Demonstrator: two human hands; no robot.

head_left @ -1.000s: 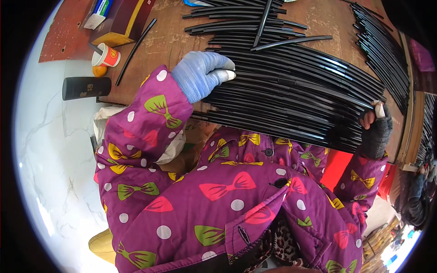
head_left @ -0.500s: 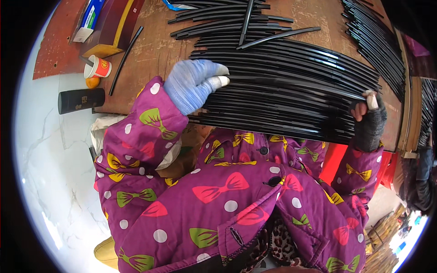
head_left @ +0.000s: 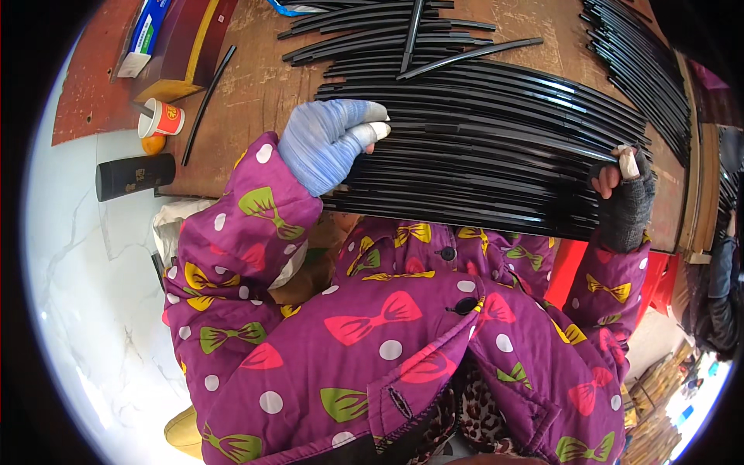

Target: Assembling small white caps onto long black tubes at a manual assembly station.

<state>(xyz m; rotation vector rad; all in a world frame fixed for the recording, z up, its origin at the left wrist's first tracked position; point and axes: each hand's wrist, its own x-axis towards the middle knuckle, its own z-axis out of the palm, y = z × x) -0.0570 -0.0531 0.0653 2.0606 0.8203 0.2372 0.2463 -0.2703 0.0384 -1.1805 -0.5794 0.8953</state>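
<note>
Between my two hands a thin black rod (head_left: 535,141) stretches across a wide layer of similar black rods (head_left: 480,186). My left hand (head_left: 329,143), in a blue glove with white-wrapped fingertips, is closed at the rod's left end, thumb against fingers. At the right end my right hand (head_left: 626,194), in a dark grey glove with bare fingertips and a white wrap on one finger, pinches the rod. The rods underneath lie side by side along the near table edge, with lighter and darker bands along their lengths.
More black rods lie at the back (head_left: 380,31), some crosswise, and in a pile (head_left: 643,77) at the far right. On the left are a loose rod (head_left: 208,105), a paper cup (head_left: 167,118), an orange fruit (head_left: 153,145), a black cylinder (head_left: 136,177) and a dark red box (head_left: 182,50).
My hands keep hold of the rod, which shows more sharply now. My left fingertips have shifted slightly, and the whole view has moved a little.
</note>
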